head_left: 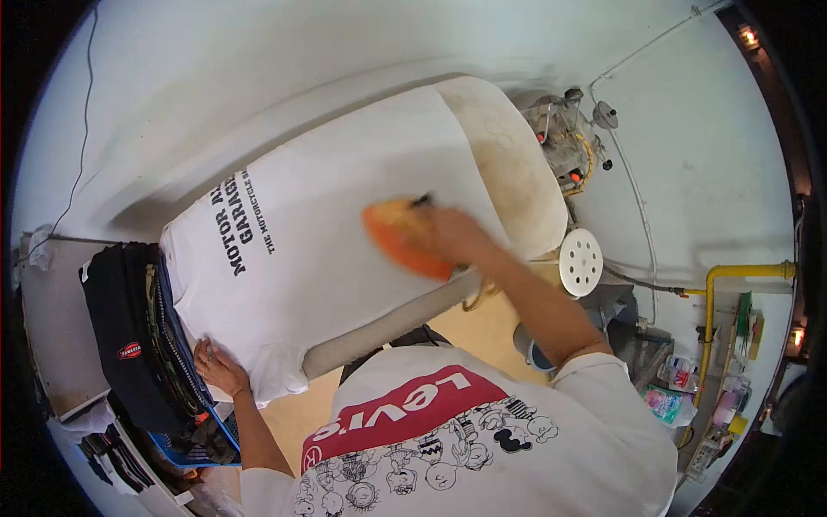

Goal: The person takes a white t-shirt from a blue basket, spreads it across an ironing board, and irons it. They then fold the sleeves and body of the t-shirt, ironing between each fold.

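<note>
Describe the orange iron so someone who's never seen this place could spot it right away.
Find the large board with a white T-shirt spread over it. Over the shirt's plain area, to the right of the black lettering, the right hand grips the iron. It's blurred, but its bright orange sets it apart from the white shirt around it.

White shirt [345,189] lettered in black, blurred iron [398,237] seemingly orange

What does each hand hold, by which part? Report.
The right hand holds the orange iron, apparently by its handle, though blurred. The left hand lies at the edge of the laid-out white shirt; whether it grips cloth can't be told.
</note>
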A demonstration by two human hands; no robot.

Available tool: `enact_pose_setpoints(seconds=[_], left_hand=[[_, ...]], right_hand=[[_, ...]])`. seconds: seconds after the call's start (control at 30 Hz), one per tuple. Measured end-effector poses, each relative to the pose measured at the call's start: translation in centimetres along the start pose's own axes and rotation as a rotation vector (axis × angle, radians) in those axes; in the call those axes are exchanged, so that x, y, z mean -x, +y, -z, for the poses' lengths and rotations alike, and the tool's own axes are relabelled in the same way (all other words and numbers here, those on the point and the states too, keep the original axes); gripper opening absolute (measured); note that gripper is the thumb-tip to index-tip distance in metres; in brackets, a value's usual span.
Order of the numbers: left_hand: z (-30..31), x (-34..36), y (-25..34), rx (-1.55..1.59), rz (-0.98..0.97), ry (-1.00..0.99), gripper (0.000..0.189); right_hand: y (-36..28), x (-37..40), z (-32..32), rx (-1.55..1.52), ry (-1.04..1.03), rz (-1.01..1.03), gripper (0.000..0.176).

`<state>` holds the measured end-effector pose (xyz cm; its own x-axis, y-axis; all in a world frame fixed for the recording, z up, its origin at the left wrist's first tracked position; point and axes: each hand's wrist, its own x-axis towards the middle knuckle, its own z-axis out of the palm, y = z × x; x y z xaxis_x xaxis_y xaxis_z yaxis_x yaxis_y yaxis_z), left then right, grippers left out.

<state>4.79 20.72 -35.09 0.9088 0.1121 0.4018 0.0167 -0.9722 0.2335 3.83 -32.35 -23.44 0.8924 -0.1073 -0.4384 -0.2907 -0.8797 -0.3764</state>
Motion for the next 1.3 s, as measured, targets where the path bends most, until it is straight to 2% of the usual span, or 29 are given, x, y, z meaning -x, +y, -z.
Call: enact_pose_setpoints(seconds=[0.03,0.1,0.2,0.27,0.33,0.37,0.4,0.43,0.5,0.53,0.57,0.6,0.63,0.67,0.7,0.73,0.77,0.83,0.87,0.9,0.97,1.0,1.03,1.07,1.1,1.13,1.17,1.23,1.3], left_hand=[[0.1,0.0,0.0,-0.003,-0.010,0.006,0.037],[0.0,-0.3,0.0,0.001,-0.030,0.010,0.037],[0.3,-0.1,-0.3,0.025,-0.144,0.007,0.038],[0.7,0.7,-0.6,0.067,-0.111,-0.023,0.041],[0.7,2.0,-1.0,0.101,-0.065,-0.050,0.043],[0.7,2.7,-1.2,0.184,0.060,-0.026,0.045],[0.7,3.2,-1.3,0.264,0.185,0.001,0.047],[0.6,3.4,-1.4,0.252,0.187,0.006,0.047],[0.3,3.8,-2.5,0.506,0.521,0.126,0.050],[-0.4,4.3,-4.9,0.399,0.394,0.109,0.050],[-0.2,4.1,-5.4,0.385,0.396,0.115,0.050],[0.0,3.7,-5.6,0.313,0.463,-0.001,0.050],[0.1,3.1,-5.8,0.239,0.533,-0.113,0.050],[-0.6,2.9,-7.2,0.386,0.677,-0.143,0.049],[-1.0,2.9,-8.4,0.532,0.824,-0.162,0.048],[-0.6,2.3,-8.1,0.397,0.812,-0.245,0.050],[0.4,1.9,-8.1,0.261,0.801,-0.324,0.052],[-1.8,4.1,-13.3,-0.176,0.292,-0.339,0.054],[0.7,3.4,-8.3,0.147,0.551,-0.323,0.054],[4.0,2.1,-1.2,0.449,0.814,-0.227,0.053],[3.4,2.1,-2.6,0.484,0.773,-0.163,0.049],[3.2,2.4,-3.2,0.521,0.723,-0.126,0.045],[3.2,2.6,-3.9,0.520,0.732,-0.125,0.045],[3.2,2.8,-4.2,0.710,0.715,-0.108,0.038],[3.4,3.2,-4.3,0.900,0.694,-0.086,0.034],[3.5,3.6,-4.5,0.901,0.710,-0.079,0.034],[3.7,4.0,-4.4,0.903,0.644,-0.046,0.030],[4.8,5.6,-4.4,0.905,0.591,-0.002,0.026],[5.7,7.3,-4.3,0.845,0.712,-0.099,0.024]], right_hand=[[-0.5,0.9,-4.3,-0.011,0.188,0.317,0.058],[-6.1,5.8,-0.9,-0.041,-0.177,0.177,0.058],[-4.6,6.6,-1.0,-0.115,-0.186,0.128,0.059],[0.2,5.2,-2.2,-0.157,-0.024,0.081,0.067],[5.3,4.1,0.0,-0.079,0.110,-0.136,0.070],[8.8,3.4,1.0,-0.138,0.206,-0.123,0.071],[10.4,3.6,4.0,-0.105,0.207,-0.232,0.060],[12.9,2.9,5.6,-0.096,0.286,-0.315,0.060],[18.4,1.6,7.4,-0.099,0.419,-0.254,0.059],[18.3,1.9,9.4,-0.243,0.309,-0.366,0.058],[17.8,2.3,11.2,-0.385,0.194,-0.477,0.057],[18.6,2.5,10.7,-0.391,0.184,-0.465,0.057],[19.3,3.0,9.8,-0.069,0.513,-0.212,0.057],[19.2,3.3,8.7,0.254,0.827,0.062,0.058],[18.3,3.7,7.4,0.234,0.912,0.126,0.052],[17.0,4.4,5.8,0.204,0.996,0.195,0.048],[17.1,4.9,2.8,0.206,0.936,0.150,0.045],[17.2,6.3,-2.9,0.149,0.755,0.021,0.041],[16.7,6.9,-4.6,0.095,0.625,-0.065,0.041],[16.2,6.8,-5.5,0.086,0.628,-0.038,0.041],[15.7,7.1,-6.7,-0.060,0.571,-0.238,0.037],[16.0,7.1,-6.8,-0.056,0.565,-0.230,0.037],[16.4,6.7,-6.5,-0.187,0.520,-0.202,0.034],[16.8,6.6,-6.4,-0.314,0.472,-0.173,0.031],[17.0,7.1,-6.1,-0.304,0.466,-0.165,0.031],[17.3,7.7,-5.8,-0.627,0.461,-0.186,0.027],[17.5,8.2,-5.6,-0.949,0.446,-0.205,0.026],[18.1,9.5,-5.6,-0.979,0.431,-0.180,0.028],[18.6,11.2,-5.9,-1.015,0.426,-0.161,0.031]])
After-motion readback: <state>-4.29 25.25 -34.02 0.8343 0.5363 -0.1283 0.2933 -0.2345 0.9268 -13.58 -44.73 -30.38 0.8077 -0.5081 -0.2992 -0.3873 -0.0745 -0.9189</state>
